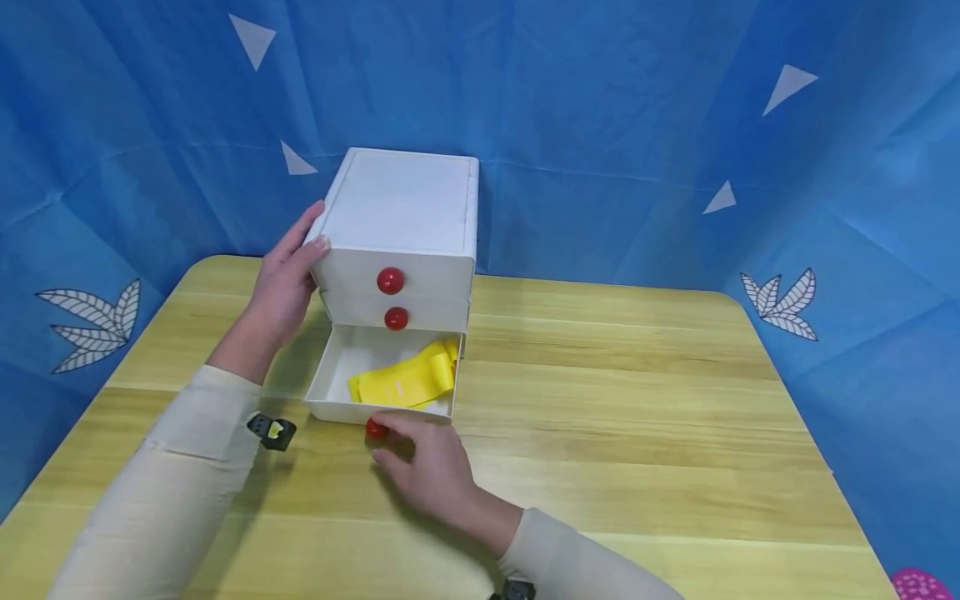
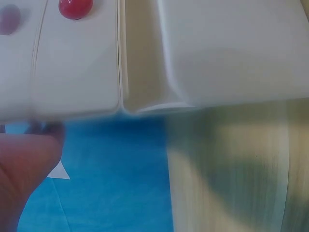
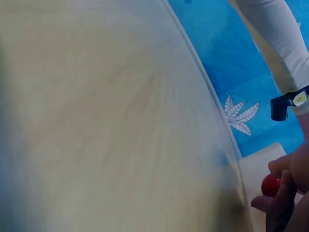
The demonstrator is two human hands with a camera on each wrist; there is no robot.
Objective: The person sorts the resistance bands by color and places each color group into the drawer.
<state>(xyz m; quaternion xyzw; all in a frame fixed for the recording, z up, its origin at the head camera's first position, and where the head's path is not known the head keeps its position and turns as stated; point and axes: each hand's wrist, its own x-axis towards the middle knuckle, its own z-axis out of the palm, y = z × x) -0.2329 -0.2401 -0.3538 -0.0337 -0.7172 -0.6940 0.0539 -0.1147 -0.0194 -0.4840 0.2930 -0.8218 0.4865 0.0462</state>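
A small white drawer cabinet (image 1: 405, 204) stands on the table with its bottom drawer (image 1: 330, 410) pulled out. Inside that drawer lies a folded bright yellow strip (image 1: 401, 379). My left hand (image 1: 281, 287) rests along the cabinet's left side, fingertips at the top edge and front corner; its thumb shows below the cabinet front in the left wrist view. With the fingers of my right hand (image 1: 435, 467) bent round it, the bottom drawer's red knob (image 3: 271, 185) sits between index finger and thumb. The index fingertip touches the knob.
Two more red knobs mark the closed upper drawer (image 1: 345, 271) and middle drawer (image 1: 352, 308). The wood-grain table (image 1: 637, 417) extends to the right of the cabinet. A blue cloth (image 1: 600, 125) with white leaf and triangle prints hangs behind it.
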